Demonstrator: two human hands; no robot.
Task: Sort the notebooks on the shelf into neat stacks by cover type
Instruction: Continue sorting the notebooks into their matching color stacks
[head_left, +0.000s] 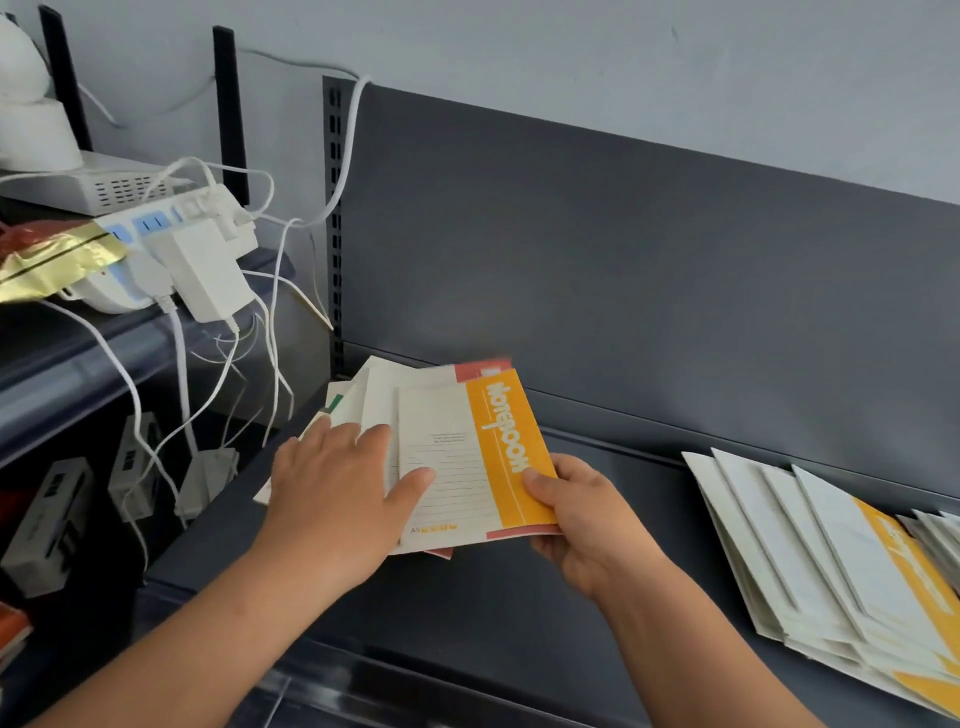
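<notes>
I judge sorting midway. Right hand (576, 519) pinches yellow-banded notebook (498, 452) atop mixed pile (374, 395) at shelf (519, 597) left end; left hand (332, 483) flat, fingers straight, pressing that pile. Fanned notebooks (831, 571) at shelf right end, not squared.

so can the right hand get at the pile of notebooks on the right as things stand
Probably yes: only open shelf lies between the right hand and that pile, though it grips a yellow notebook.
</notes>
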